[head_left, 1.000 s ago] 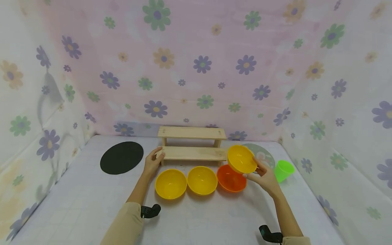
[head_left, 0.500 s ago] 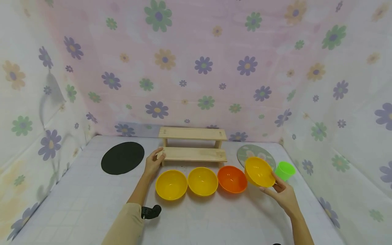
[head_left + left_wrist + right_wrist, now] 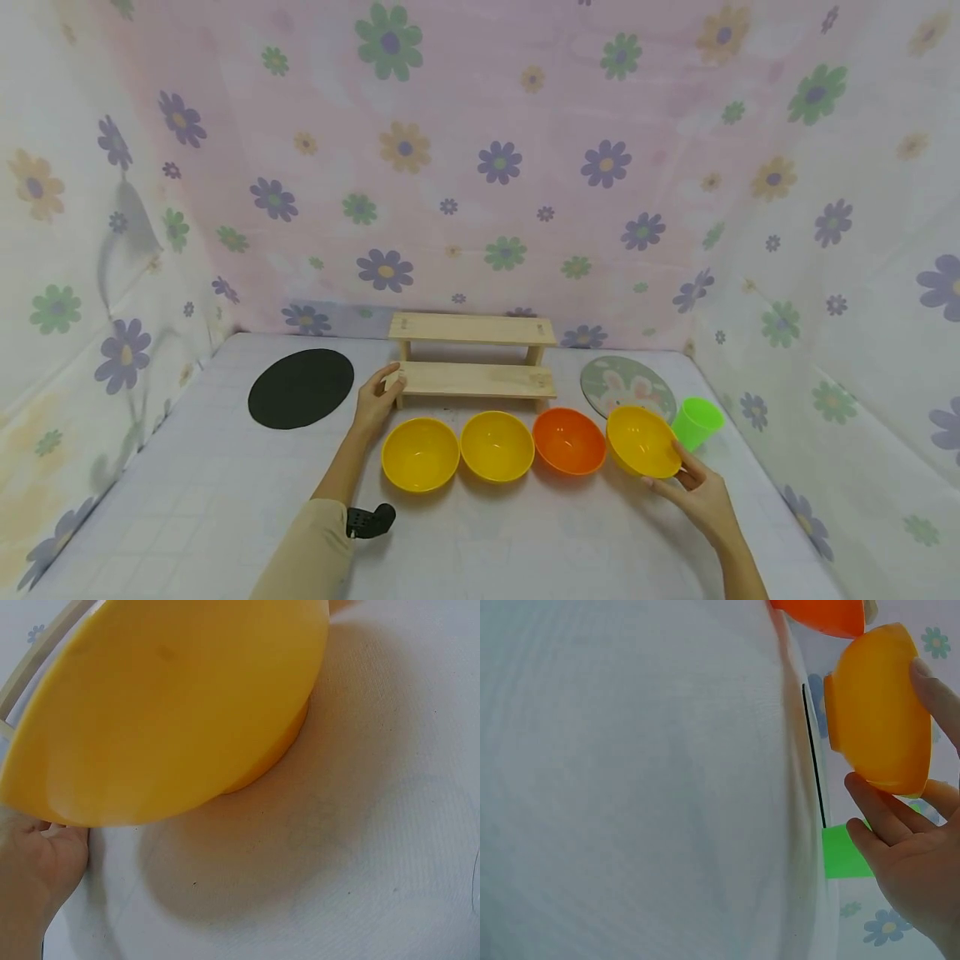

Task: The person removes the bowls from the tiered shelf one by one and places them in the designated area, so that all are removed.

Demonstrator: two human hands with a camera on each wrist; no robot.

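Observation:
My right hand (image 3: 701,500) holds a yellow bowl (image 3: 643,442) by its right side, thumb at the near rim and fingers underneath. That bowl sits just right of an orange bowl (image 3: 568,442); whether its foot touches the cloth I cannot tell. Two more yellow bowls, the left one (image 3: 420,455) and the middle one (image 3: 497,447), continue the row leftward. My left hand (image 3: 375,404) grips the left end of the lower board of a two-step wooden shelf (image 3: 472,379). In the left wrist view a yellow bowl (image 3: 172,712) hides most of that hand's fingers.
A green cup (image 3: 697,422) stands close to the right hand. Behind the held bowl lies a round rabbit-pattern mat (image 3: 622,379). A black round mat (image 3: 300,388) lies at the far left. Flowered cloth walls (image 3: 465,167) enclose the table's back and sides.
My right hand has carried the yellow bowl rightward and down, from above the orange bowl to its right side, levelling it somewhat. The left hand stays at the shelf.

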